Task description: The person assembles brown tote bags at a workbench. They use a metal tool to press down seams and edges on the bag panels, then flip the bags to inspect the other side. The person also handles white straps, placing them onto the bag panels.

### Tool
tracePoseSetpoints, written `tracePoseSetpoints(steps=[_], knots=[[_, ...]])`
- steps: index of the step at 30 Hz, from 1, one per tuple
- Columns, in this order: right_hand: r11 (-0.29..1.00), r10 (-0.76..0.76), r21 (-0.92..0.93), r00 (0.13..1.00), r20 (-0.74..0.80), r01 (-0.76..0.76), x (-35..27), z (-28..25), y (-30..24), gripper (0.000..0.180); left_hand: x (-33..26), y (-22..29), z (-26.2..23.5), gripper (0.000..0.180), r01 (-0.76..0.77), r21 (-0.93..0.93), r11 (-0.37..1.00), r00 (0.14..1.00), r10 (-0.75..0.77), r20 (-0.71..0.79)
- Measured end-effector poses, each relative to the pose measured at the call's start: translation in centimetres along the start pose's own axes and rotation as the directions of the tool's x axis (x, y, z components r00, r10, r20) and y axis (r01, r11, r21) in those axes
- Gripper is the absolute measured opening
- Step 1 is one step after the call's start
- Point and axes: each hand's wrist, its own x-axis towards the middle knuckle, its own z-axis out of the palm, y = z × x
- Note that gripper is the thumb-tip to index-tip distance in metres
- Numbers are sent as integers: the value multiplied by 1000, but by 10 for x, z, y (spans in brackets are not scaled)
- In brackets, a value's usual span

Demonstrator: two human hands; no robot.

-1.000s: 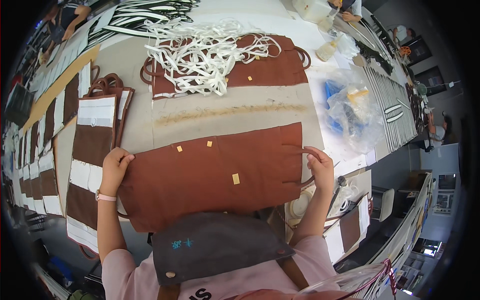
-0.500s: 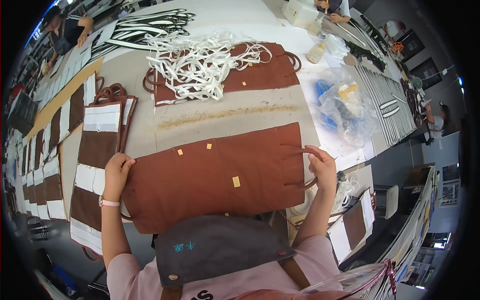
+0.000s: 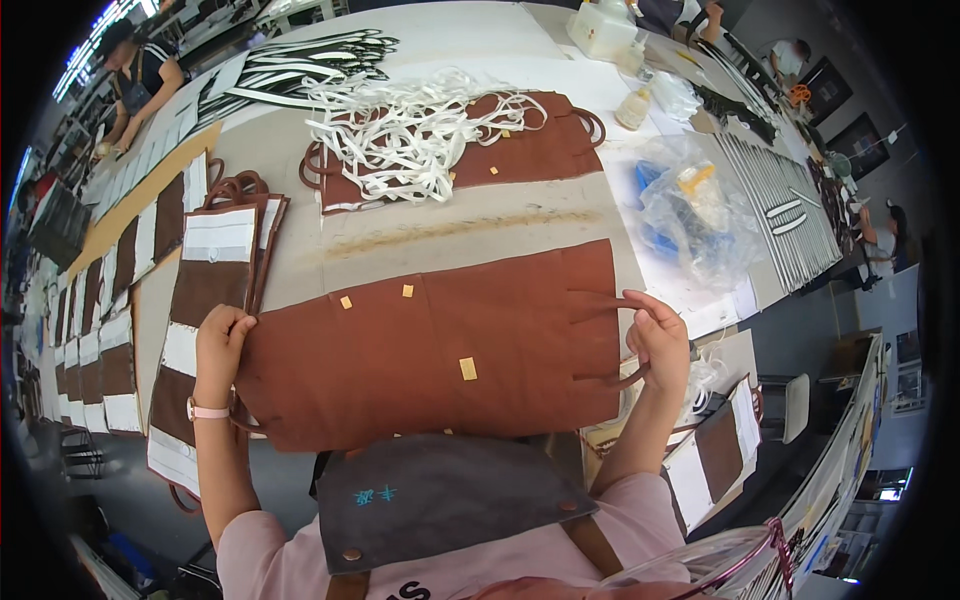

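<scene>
Panel first: the brown panel (image 3: 520, 330) is stretched between the two grips. Left grip (image 3: 222, 335) pinches its left edge under the thumb, right grip (image 3: 660, 345) is curled round the handle loop (image 3: 634, 378) at the opposite end.

What could go wrong, imo: too hard a pull from the right grip loads the ends of that loop, so they could pucker or start lifting. Left side is just a pinch near one corner — an uneven tug could let it slip and the near side would sag. Honestly can't tell from up here whether the middle rests on the counter (image 3: 470, 215) or hangs just over it.

Edges: between the grips, the panel's near side comes right up to the apron (image 3: 440, 495) with floor (image 3: 285, 478) showing below, so it could snag there. White-and-brown pieces (image 3: 205, 290) sit right beside the left grip, easy to knock. Plastic bag (image 3: 705, 225) is beyond the right grip. Best room is straight ahead of both — a strip of counter, then the white strips (image 3: 400, 140) piled up.
</scene>
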Motion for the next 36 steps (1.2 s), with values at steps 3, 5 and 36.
tracePoseSetpoints(steps=[3,5,36], knots=[[1000,-5,28,1000,8,5,5,1,1,34,0,4,-15,12,-9,35,999,999,11,-32],[1000,-23,20,1000,0,23,9,7,0,34,0,14,-31,12,-25,60,998,997,30,-74],[627,-237,-634,886,399,453,-25,121,87,20,-13,111,135,31,-515,-207,832,754,554,352]])
